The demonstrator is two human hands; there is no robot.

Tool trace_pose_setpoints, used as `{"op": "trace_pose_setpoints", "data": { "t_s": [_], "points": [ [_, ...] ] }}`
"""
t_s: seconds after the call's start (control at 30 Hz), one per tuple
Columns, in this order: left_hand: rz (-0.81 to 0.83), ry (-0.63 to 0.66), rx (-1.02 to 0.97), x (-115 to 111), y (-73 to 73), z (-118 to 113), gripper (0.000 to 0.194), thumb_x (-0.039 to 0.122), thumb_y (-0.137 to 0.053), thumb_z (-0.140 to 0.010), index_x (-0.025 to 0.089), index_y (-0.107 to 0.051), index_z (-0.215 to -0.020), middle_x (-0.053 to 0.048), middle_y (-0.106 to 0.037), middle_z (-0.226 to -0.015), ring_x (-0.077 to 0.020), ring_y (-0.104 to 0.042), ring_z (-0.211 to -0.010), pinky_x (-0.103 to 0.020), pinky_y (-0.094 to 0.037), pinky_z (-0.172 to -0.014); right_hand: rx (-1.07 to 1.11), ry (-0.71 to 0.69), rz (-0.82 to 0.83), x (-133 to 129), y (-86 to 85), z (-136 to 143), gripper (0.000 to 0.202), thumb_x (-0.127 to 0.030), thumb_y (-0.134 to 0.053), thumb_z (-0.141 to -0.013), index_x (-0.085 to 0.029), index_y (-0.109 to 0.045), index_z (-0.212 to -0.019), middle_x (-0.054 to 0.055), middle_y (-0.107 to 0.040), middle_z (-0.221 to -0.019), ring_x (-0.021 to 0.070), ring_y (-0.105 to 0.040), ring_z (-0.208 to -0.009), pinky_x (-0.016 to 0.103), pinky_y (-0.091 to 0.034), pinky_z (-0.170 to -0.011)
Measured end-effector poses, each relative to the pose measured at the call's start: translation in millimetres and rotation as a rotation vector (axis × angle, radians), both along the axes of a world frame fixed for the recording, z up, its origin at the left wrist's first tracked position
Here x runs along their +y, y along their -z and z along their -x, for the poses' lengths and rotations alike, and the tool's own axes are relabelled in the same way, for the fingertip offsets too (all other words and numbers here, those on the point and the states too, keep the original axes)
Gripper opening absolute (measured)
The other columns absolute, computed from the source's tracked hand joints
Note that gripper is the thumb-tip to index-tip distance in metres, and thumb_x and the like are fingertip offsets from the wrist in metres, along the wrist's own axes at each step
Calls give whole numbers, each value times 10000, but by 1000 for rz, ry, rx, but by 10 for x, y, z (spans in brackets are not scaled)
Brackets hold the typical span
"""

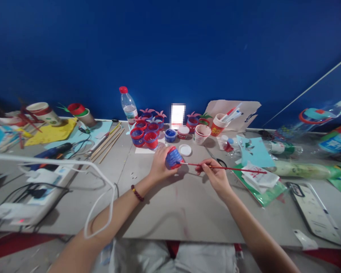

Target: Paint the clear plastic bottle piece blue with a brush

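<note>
My left hand (160, 165) is closed around a small paper cup (174, 157), tilted on its side, with blue paint on its wall and red at its edges. Between the fingers of my right hand (214, 173) is a thin red paintbrush (230, 168). Its tip touches the blue surface of the cup. Just beyond stand an open jar of blue paint (170, 135) and a jar with a whitish top (183, 132). A white lid (185, 150) lies flat near the cup. Several red and blue painted cups (150, 140) cluster behind my left hand.
A water bottle (129, 108) stands at the back. Wooden sticks (106, 144), a glue gun (52, 151) and a power strip (49, 189) with a white cable lie left. To the right are a pen cup (217, 126), scissors (221, 162), coloured paper (254, 151) and a phone (312, 210).
</note>
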State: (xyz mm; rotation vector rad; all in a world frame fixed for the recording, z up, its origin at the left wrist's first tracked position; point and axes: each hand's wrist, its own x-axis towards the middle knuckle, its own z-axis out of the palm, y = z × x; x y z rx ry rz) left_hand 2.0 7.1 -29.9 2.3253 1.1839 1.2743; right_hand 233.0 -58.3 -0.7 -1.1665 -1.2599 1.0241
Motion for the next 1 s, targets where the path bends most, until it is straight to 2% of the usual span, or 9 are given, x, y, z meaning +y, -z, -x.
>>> {"op": "trace_pose_setpoints", "data": {
  "t_s": [0.23, 0.43, 0.57, 0.77, 0.9, 1.0],
  "points": [
    [-27, 4, 21, -10, -4, -14, 713, 453, -796, -702, 196, -513, -1304, -139, -641, -1254, -349, -599, -1188, -550, -461, -1041, -44, 63, 4, 12, -22, 11, 418, -622, -683, -796, -214, -597, -768, 64, -746, -686, 197, -710, -626, 338, -588, -616],
    [-26, 52, -14, -34, -31, -7, 711, 399, -794, -704, 201, -501, -1321, -140, -616, -1304, -341, -578, -1231, -543, -450, -1065, -87, 95, 2, 5, -75, -6, 432, -638, -666, -805, -213, -597, -766, 71, -747, -691, 201, -705, -625, 317, -564, -564],
    [-14, 68, -32, -39, -46, 1, 735, 363, -806, -684, 209, -488, -1329, -147, -609, -1313, -347, -571, -1249, -549, -436, -1081, -92, 111, -38, 3, -96, -21, 422, -627, -653, -826, -213, -592, -767, 69, -745, -688, 197, -708, -632, 332, -585, -607],
    [-2, 65, -56, -31, -59, 6, 781, 351, -816, -638, 212, -476, -1327, -137, -598, -1315, -354, -561, -1264, -547, -441, -1083, -166, 185, -154, 5, -30, -76, 323, -519, -624, -894, -208, -603, -808, 50, -743, -701, 188, -715, -649, 323, -595, -624],
    [-27, 52, -23, -40, -53, 7, 778, 371, -809, -655, 209, -469, -1335, -144, -586, -1331, -357, -549, -1279, -553, -427, -1098, -366, 232, -282, -49, 51, -58, 191, -378, -597, -942, -207, -640, -869, 50, -748, -756, 186, -716, -697, 306, -579, -639],
    [-62, 25, 7, -47, -24, -7, 766, 380, -803, -673, 207, -469, -1341, -150, -591, -1330, -355, -555, -1272, -549, -427, -1094, -494, 189, -438, -100, 54, 1, 117, -272, -582, -955, -220, -655, -880, 43, -744, -771, 178, -714, -713, 304, -579, -675]
  ]
}}
